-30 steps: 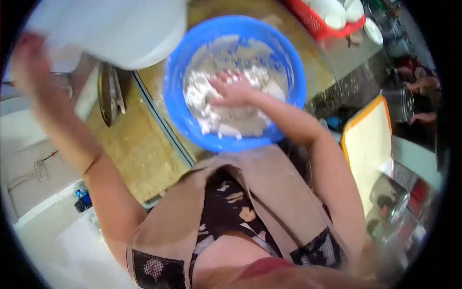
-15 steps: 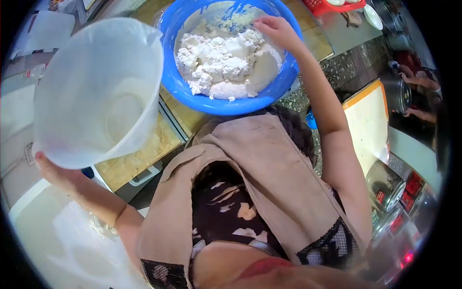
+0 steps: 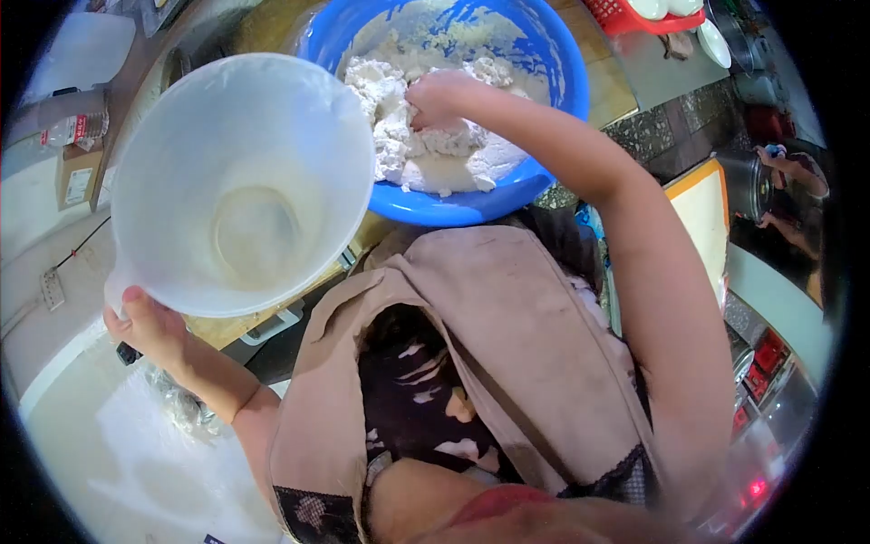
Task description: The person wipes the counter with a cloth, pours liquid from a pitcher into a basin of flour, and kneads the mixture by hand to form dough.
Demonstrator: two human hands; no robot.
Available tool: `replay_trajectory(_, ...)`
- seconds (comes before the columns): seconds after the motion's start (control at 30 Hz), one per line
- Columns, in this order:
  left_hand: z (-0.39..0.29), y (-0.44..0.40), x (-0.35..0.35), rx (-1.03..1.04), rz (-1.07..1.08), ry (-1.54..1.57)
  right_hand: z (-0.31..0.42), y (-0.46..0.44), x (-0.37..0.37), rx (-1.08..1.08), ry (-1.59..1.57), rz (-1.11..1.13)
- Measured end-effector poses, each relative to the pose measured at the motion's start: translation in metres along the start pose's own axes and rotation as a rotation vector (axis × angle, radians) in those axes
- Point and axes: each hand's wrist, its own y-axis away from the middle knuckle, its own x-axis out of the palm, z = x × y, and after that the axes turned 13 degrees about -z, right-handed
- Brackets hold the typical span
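My left hand (image 3: pixel 152 331) is closed on the handle of a large translucent plastic jug (image 3: pixel 299 118). The jug tilts with its wide mouth toward me, and only a faint wet-looking ring shows at its base. In front of me stands a blue basin (image 3: pixel 569 68) of crumbly white floury dough (image 3: pixel 385 109), with loose flour around the lumps. My right hand (image 3: pixel 444 98) reaches into the basin, its fingers curled down into the dough and their tips hidden. The jug's rim overlaps the basin's left edge in view.
A wooden board (image 3: pixel 609 77) lies under the basin. At the upper right is a red basket (image 3: pixel 625 16) with white items, beside a white bowl (image 3: pixel 713 43). A clear plastic bottle (image 3: pixel 68 131) stands far left. Another person's arm (image 3: pixel 797 172) shows at far right beside a dark pot.
My right hand has moved from the basin's far right side leftward into the dough. The jug in my left hand has shifted right and slightly down, turning its mouth more toward me.
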Motion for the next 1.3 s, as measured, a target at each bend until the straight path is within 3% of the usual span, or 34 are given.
replay_trajectory(0.17, -0.016, -0.004, 0.011, 0.029, 0.036, -0.055, -0.003, 0.022, 0.011, 0.069, -0.274, -0.271)
replay_trajectory(0.23, -0.025, -0.001, 0.016, 0.068, 0.032, -0.124, -0.017, 0.056, 0.000, 0.007, -0.630, -0.623)
replay_trajectory(0.27, -0.026, 0.000, 0.019, 0.066, 0.036, -0.131, -0.023, 0.073, -0.014, 0.154, -0.838, -0.594)
replay_trajectory(0.37, -0.026, 0.001, 0.024, 0.163, 0.061, -0.130, -0.056, 0.093, -0.007, 0.482, -0.947, -0.845)
replay_trajectory(0.4, -0.025, -0.001, 0.022, 0.122, 0.154, -0.151, -0.059, 0.095, -0.003, 0.481, -0.952, -0.844)
replay_trajectory(0.47, -0.023, -0.001, 0.023, 0.084, 0.247, -0.175, -0.060, 0.097, 0.006, 0.484, -1.584, -1.061)
replay_trajectory(0.83, -0.040, 0.015, 0.059, 0.084, 0.355, -0.292, -0.044, 0.099, 0.010, 0.583, -1.707, -1.106)
replay_trajectory(0.93, -0.042, 0.016, 0.063, 0.098, 0.382, -0.332, -0.043, 0.097, 0.012, 0.616, -1.878, -1.064)
replay_trajectory(1.03, -0.044, 0.018, 0.066, 0.066, 0.417, -0.358, -0.015, 0.088, 0.007, 0.517, -2.280, -0.651)
replay_trajectory(1.13, -0.047, 0.020, 0.074, 0.049, 0.423, -0.383, 0.027, 0.073, -0.004, 0.558, -2.386, -0.451)
replay_trajectory(1.3, -0.057, 0.024, 0.085, 0.050, 0.437, -0.427, 0.060, 0.053, -0.003, 0.543, -2.505, -0.407)
